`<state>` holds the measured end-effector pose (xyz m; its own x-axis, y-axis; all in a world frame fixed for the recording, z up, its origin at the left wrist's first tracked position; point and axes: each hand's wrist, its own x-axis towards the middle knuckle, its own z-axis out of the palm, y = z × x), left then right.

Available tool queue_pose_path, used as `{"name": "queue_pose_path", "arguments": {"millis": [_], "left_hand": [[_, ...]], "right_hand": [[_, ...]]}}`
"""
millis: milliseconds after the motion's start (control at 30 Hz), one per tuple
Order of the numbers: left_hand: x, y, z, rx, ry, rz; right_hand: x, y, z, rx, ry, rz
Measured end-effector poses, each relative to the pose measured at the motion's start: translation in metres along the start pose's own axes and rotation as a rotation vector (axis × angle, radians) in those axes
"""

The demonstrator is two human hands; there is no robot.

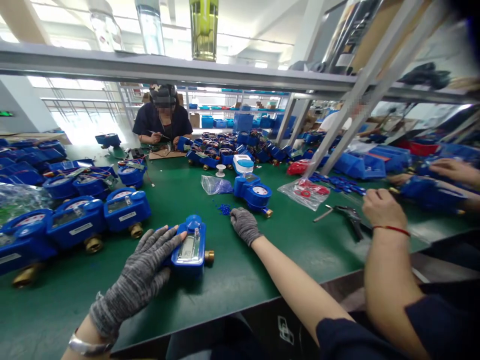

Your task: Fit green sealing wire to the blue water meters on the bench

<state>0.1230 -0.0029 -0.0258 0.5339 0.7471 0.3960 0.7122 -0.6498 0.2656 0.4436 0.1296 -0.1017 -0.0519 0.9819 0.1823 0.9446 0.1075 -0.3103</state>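
My left hand [146, 270], in a grey knit glove with bare fingertips, lies over a blue water meter [190, 247] near the table's front edge. Its fingers reach across the meter's left part and the thumb bends round the near side. A brass pipe end [209, 256] sticks out to the right. My right hand [244, 226], gloved alike, has its fingers pinched together on the table, at a small scatter of blue bits [224, 209]. What lies between those fingertips is hidden. Just behind it stands another blue water meter [255, 194].
Blue meters [78, 222] line the left side. A clear bag [217, 185], a white spool [220, 171] and a bag with red scissors [305, 192] lie mid-table. A tool [350, 217] lies near a co-worker's hand [384, 210] on the right. Another person [163, 117] sits opposite.
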Motion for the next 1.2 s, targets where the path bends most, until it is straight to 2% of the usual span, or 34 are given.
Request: {"name": "queue_pose_path", "arguments": {"millis": [200, 333, 467, 700, 833, 1033, 1200], "left_hand": [[0.016, -0.006, 0.006, -0.427, 0.119, -0.094], [0.031, -0.007, 0.011, -0.677, 0.2, -0.241], [0.047, -0.013, 0.017, -0.725, 0.241, -0.282], [0.064, -0.018, 0.025, -0.754, 0.219, -0.272], [0.06, -0.016, 0.025, -0.774, 0.25, -0.296], [0.063, -0.012, 0.025, -0.789, 0.267, -0.295], [0.063, -0.01, 0.025, -0.798, 0.273, -0.291]], "right_hand": [[0.01, 0.005, -0.001, 0.0, -0.028, 0.06], [0.013, 0.007, -0.002, 0.029, -0.044, 0.092], [0.015, 0.009, -0.001, 0.068, -0.064, 0.101], [0.019, 0.007, -0.003, 0.128, -0.055, 0.106], [-0.007, -0.012, -0.015, 0.247, -0.059, -0.012], [-0.058, -0.045, -0.025, 0.627, -0.1, -0.347], [-0.063, -0.05, -0.026, 0.668, -0.085, -0.39]]}}
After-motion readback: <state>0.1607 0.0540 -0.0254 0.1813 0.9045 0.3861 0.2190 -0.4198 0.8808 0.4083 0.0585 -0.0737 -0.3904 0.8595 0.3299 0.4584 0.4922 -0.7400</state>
